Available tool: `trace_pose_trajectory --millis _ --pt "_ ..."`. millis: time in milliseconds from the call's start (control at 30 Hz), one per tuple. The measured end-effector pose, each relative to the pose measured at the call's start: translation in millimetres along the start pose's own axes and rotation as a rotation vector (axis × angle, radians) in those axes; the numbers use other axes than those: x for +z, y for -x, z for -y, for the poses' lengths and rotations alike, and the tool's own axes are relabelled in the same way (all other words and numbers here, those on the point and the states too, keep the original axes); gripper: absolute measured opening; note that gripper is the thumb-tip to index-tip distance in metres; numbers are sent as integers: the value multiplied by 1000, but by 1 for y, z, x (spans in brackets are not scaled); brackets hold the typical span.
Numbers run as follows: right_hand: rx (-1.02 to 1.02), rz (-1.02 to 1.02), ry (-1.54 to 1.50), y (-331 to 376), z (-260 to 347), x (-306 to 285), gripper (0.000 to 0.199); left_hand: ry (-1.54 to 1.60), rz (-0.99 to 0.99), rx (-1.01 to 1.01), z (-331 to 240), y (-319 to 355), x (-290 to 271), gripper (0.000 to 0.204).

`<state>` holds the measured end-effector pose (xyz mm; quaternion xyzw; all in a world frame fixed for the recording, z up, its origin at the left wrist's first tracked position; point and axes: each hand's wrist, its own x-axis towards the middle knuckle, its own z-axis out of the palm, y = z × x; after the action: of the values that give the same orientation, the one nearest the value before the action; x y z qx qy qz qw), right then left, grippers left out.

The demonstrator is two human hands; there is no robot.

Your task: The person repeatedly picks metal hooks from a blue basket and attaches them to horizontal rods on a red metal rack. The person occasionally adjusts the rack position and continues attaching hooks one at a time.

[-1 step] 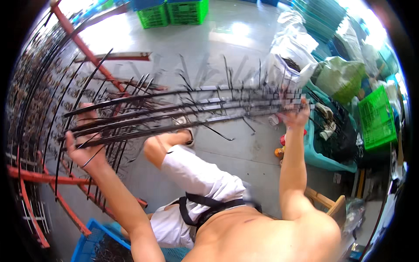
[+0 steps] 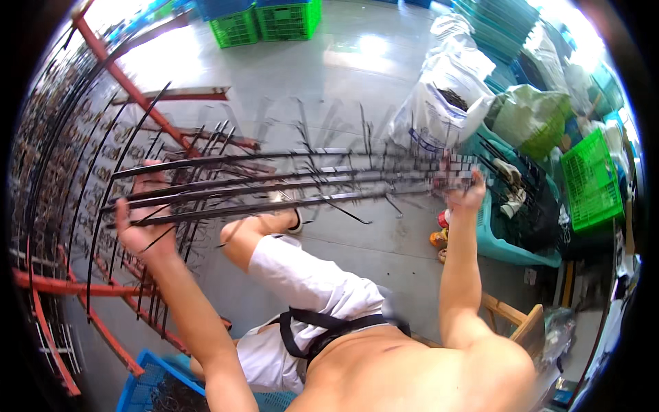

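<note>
1. Note left hand (image 2: 143, 237) at 9 o'clock; loosely closed, palm up, with thumb and fingers curled about the left ends of several long dark bars (image 2: 288, 182).
2. Note right hand (image 2: 465, 196) at 3 o'clock; closed on the opposite ends; blurred there, so cannot tell exact finger placement.
3. Locate bars between both hands, spanning 9 to 3 o'clock; near level, lifted over the grey floor (image 2: 357, 69); thin prongs jutting out along the length; cannot count for blur.
4. Judge as mid-handling; bars up and supported at both ends; not yet set down or let go of.
5. Log red rack (image 2: 62, 282) from 8 to 10 o'clock; densely hung with dark rods and small pieces, so plenty left there, apparently; too fine to sort.
6. Log blue crate (image 2: 127, 391) at 7 to 8 o'clock with dark bits inside; white sack (image 2: 439, 110) at 1 to 2; teal basket (image 2: 522, 255) at 3 to 4, with dark items and pale cloth; bright green crate (image 2: 594, 182) at 3, farther out.
</note>
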<state>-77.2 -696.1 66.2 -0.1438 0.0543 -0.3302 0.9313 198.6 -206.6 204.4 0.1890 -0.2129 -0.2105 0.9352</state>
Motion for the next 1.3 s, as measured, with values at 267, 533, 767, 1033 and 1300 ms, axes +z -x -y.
trace_pose_trajectory --millis 267,533,767,1033,1300 --pt "-279 -831 6 156 13 -196 39 50 -492 -338 209 -74 -108 31" --pt "-343 -1389 -155 221 -46 -319 23 -299 -923 -740 364 -94 -260 13" --pt "-192 -1637 33 150 -63 -392 16 -267 -1006 -845 435 -154 -320 16" --pt "-150 -1531 162 65 -59 -422 20 -360 -1102 -796 487 -191 -390 15" --pt "-113 -1774 71 103 -75 -476 26 -588 -716 -1106 480 -204 -343 71"
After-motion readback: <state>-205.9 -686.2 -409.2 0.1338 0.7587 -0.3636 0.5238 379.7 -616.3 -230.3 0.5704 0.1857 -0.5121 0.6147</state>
